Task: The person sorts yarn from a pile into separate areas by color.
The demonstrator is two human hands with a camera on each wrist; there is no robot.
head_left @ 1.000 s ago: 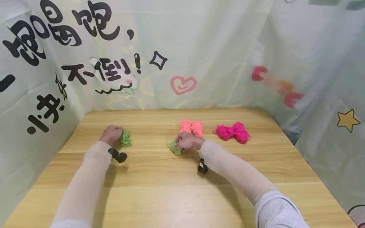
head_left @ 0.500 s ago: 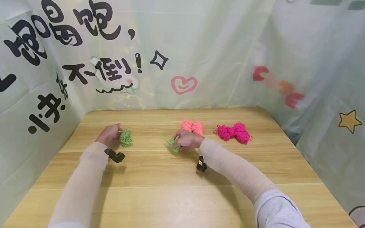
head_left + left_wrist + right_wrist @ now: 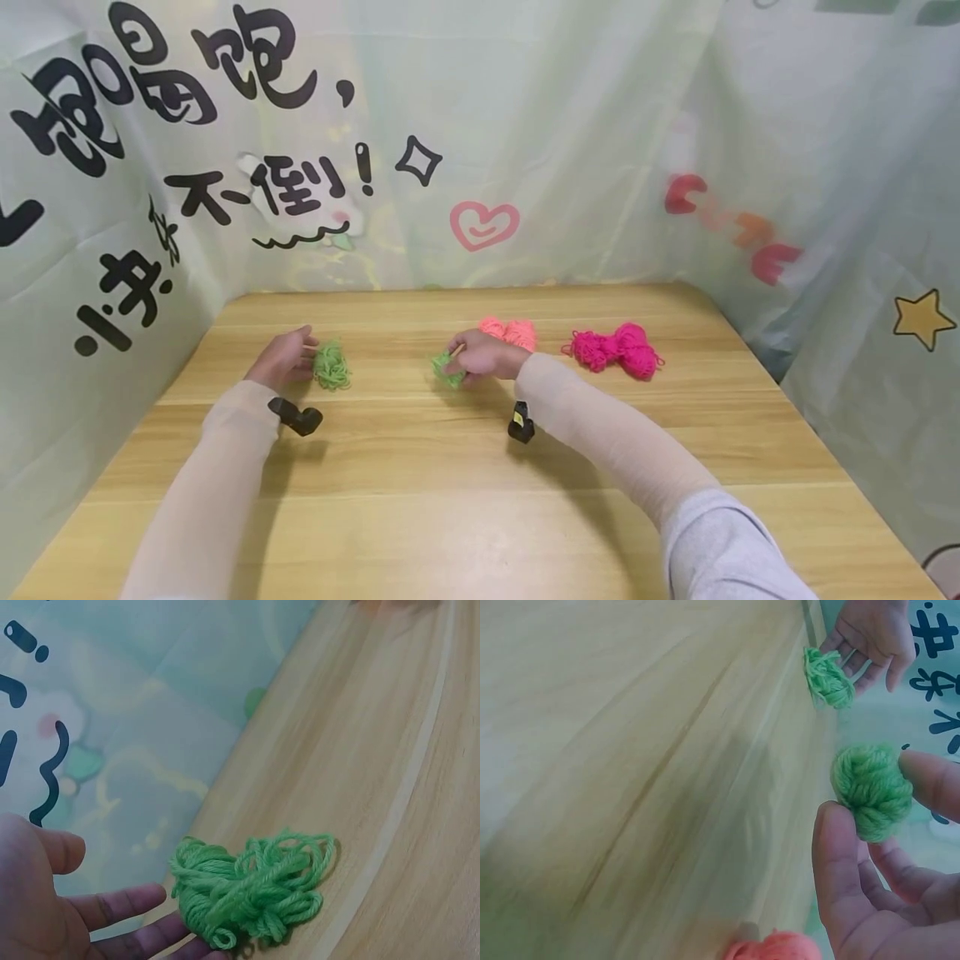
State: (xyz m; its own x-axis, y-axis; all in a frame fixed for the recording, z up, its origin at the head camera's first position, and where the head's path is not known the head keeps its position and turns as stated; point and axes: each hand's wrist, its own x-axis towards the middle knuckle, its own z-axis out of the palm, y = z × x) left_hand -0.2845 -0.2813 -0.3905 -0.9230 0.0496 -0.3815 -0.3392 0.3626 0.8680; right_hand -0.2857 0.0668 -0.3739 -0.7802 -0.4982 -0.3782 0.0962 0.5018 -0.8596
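Observation:
My left hand (image 3: pixel 281 358) is beside a loose tangle of green yarn (image 3: pixel 332 367) on the left of the table. In the left wrist view its fingers are extended, with the fingertips (image 3: pixel 154 896) right at the edge of the yarn. Toward the middle, my right hand (image 3: pixel 487 353) pinches a small green yarn ball (image 3: pixel 871 791) between thumb and fingers. The right wrist view shows this ball held over the wooden table, with the left hand and the tangle farther off.
Behind the right hand lies a coral yarn bundle (image 3: pixel 519 333), partly covered by it. A magenta yarn skein (image 3: pixel 615 350), narrow in the middle, is farther right. A printed curtain (image 3: pixel 585 150) encloses the table's back and sides.
My right hand has moved left and slightly away from me, carrying the green yarn ball. The left hand has drawn back a little leftward from the green tangle, which stays put.

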